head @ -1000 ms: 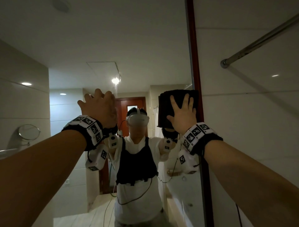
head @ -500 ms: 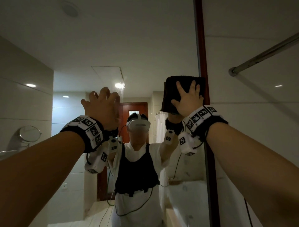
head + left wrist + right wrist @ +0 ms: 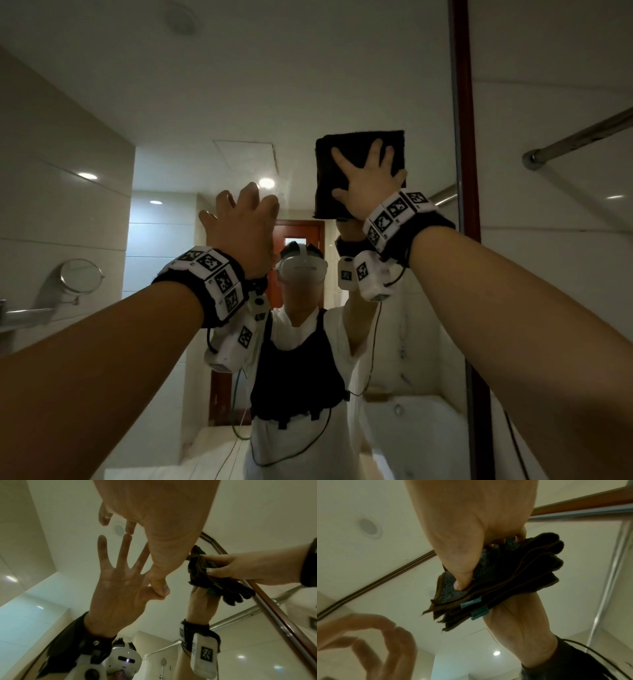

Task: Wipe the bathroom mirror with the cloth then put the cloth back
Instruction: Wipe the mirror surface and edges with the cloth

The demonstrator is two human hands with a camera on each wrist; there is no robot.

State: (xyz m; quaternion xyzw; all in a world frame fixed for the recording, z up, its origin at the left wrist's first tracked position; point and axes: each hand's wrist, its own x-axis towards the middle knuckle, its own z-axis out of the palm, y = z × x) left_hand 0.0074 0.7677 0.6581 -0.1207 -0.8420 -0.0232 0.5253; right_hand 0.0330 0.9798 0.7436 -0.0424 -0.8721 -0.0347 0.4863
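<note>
At far left, a round shaving mirror (image 3: pixel 81 276) was mounted on the tiled wall, clear of the work.

Next over, the left hand (image 3: pixel 241 224) was raised against the mirror (image 3: pixel 191 102), fingers spread and relaxed, nothing gripped. In the left wrist view the fingertips (image 3: pixel 129 529) and thumb tip met their own reflection, so contact with the glass was made by tips only, palm held off. Judged as a brace for balance during the high reach.

Centre right, the cloth (image 3: pixel 356 154) was held flat on the glass, high up, just inside the brown frame (image 3: pixel 462 137). It was kept folded in several layers, as seen from the right wrist, probably to give a firm pad and an even wiping face.

The right hand (image 3: pixel 368 185) was laid over the cloth with fingers splayed and straight, thumb pressed onto the lower part (image 3: pixel 462 582). Pressure was spread across the pad rather than pinched at an edge, which suits wiping.

Far right, a chrome rail (image 3: pixel 579 137) was fixed to the side wall beyond the frame.

Step judged: wiping upper right area, in progress. Cloth return not yet done; where it goes back could not be told.
</note>
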